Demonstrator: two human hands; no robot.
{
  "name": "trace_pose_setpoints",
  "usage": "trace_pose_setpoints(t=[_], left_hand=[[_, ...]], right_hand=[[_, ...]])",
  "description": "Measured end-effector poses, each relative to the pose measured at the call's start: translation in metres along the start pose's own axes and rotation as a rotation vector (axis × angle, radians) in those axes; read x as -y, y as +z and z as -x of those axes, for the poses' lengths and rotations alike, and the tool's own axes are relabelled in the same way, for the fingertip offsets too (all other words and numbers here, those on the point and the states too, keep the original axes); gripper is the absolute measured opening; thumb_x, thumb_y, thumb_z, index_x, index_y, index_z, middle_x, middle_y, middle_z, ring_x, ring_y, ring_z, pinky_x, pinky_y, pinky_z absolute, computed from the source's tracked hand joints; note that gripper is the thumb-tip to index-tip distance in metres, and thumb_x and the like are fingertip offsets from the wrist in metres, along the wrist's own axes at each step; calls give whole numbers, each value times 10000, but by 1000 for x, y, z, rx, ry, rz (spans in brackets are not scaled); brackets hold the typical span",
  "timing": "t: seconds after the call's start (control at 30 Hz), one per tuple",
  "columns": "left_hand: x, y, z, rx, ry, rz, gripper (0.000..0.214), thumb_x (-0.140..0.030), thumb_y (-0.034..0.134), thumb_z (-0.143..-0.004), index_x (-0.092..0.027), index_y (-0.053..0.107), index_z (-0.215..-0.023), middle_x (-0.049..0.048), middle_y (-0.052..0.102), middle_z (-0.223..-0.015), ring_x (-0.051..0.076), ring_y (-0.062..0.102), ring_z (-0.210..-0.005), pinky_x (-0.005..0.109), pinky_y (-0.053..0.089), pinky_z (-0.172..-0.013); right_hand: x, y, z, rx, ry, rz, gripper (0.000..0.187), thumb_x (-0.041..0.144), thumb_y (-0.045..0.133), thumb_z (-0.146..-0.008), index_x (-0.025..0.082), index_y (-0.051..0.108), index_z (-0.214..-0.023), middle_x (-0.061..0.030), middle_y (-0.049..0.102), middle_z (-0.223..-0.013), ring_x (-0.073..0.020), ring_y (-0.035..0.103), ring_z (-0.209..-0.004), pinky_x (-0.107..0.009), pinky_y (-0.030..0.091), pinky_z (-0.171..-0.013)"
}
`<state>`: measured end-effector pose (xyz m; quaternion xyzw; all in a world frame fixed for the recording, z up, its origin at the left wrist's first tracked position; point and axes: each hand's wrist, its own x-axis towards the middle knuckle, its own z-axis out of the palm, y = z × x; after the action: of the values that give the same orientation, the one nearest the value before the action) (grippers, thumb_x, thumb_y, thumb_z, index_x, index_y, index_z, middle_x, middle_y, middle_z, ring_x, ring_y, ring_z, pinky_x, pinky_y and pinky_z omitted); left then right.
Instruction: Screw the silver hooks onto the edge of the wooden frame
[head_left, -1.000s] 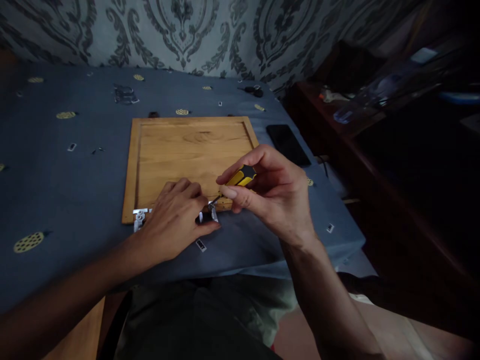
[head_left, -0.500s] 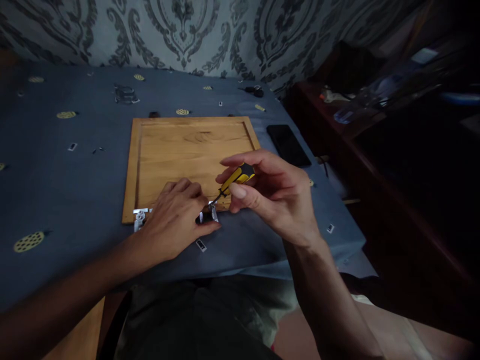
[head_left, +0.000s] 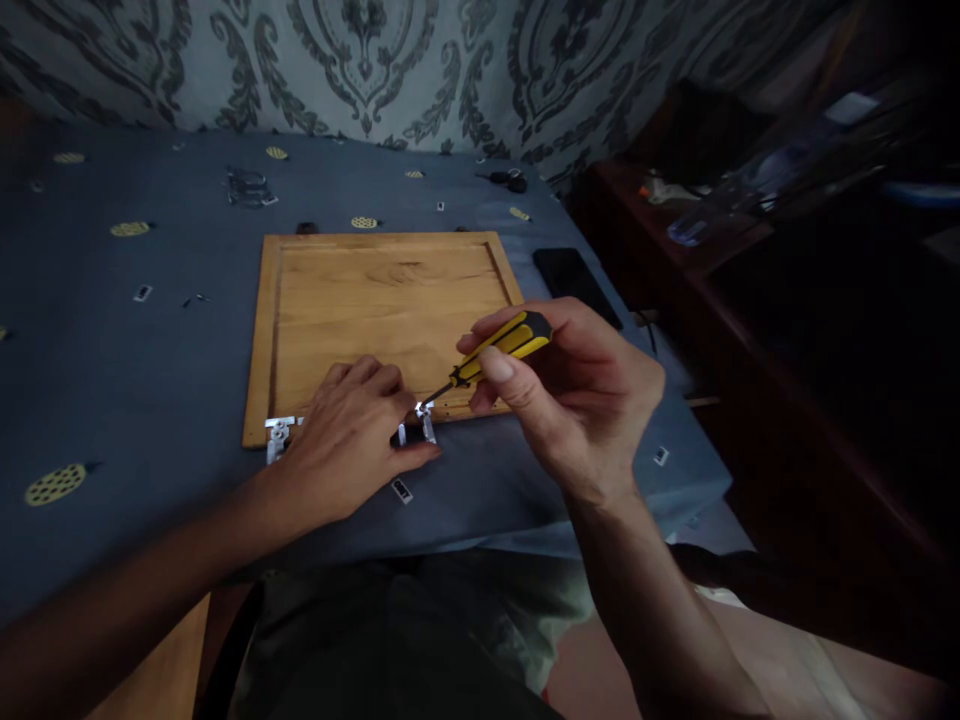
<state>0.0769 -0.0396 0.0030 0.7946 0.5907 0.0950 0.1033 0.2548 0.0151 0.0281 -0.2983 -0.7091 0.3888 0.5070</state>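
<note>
A framed wooden panel (head_left: 382,290) lies flat on the cloth-covered table. Along its near edge sit two metal hinges: one hinge (head_left: 279,436) at the left corner, and another hinge (head_left: 428,428) further right. My left hand (head_left: 356,430) rests over the near edge, its fingers closed around the right hinge, which they partly hide. Between the thumb and fingers of my right hand (head_left: 577,400) is a yellow and black screwdriver (head_left: 502,350). It slants down to the left, with its tip at the right hinge.
A black phone (head_left: 574,287) lies right of the panel. Two tiny screws (head_left: 196,299) are on the tablecloth (head_left: 187,380) to the left. Behind the panel are a clear plastic bag (head_left: 247,187) and a dark object (head_left: 506,180). A dark red cabinet (head_left: 675,260) stands at the right.
My right hand has shifted a little to the right, and the screwdriver now lies at a flatter slant. My left hand stays on the hinge.
</note>
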Motion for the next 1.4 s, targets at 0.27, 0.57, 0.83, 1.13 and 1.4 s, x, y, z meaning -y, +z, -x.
trace_pose_setpoints(t=[0.27, 0.57, 0.83, 1.13, 1.4], left_hand=[[0, 0, 1, -19, 11, -15, 287, -462, 812, -882, -188, 765, -950, 70, 711, -971, 305, 629, -1026, 463, 490, -897], [0, 2, 1, -22, 4, 0, 291, -453, 827, -870, -182, 770, -960, 71, 714, -991, 311, 622, -1032, 466, 473, -906], [0, 0, 1, 1, -1, 33, 330, -414, 825, -877, -203, 764, -1124, 72, 730, -1063, 317, 611, -1072, 468, 465, -923], [1, 2, 1, -14, 6, 44, 274, -416, 815, -881, -214, 773, -1060, 73, 710, -1026, 319, 613, -1061, 468, 459, -907], [2, 4, 2, -63, 21, 34, 271, -424, 821, -880, -205, 758, -1026, 66, 713, -1000, 301, 616, -1034, 449, 468, -893]], right_hand=[[-1, -2, 4, 6, 57, -3, 218, 447, 782, -922, 235, 732, -923, -9, 757, -907, -119, 661, -605, -271, 596, -551], [0, -2, 2, 26, 58, -3, 239, 448, 779, -924, 217, 718, -917, 0, 734, -880, -101, 647, -580, -238, 568, -502], [-5, -2, -1, 41, 54, -45, 352, 423, 925, -773, 234, 628, -772, 37, 661, -754, -98, 589, -533, -254, 507, -473], [3, -14, -5, 265, 148, -142, 260, 446, 798, -911, 234, 745, -1051, -9, 731, -951, -104, 686, -613, -259, 598, -579], [0, -7, -4, 171, 188, -163, 368, 467, 932, -747, 206, 695, -853, 18, 712, -804, -90, 619, -537, -218, 546, -477]])
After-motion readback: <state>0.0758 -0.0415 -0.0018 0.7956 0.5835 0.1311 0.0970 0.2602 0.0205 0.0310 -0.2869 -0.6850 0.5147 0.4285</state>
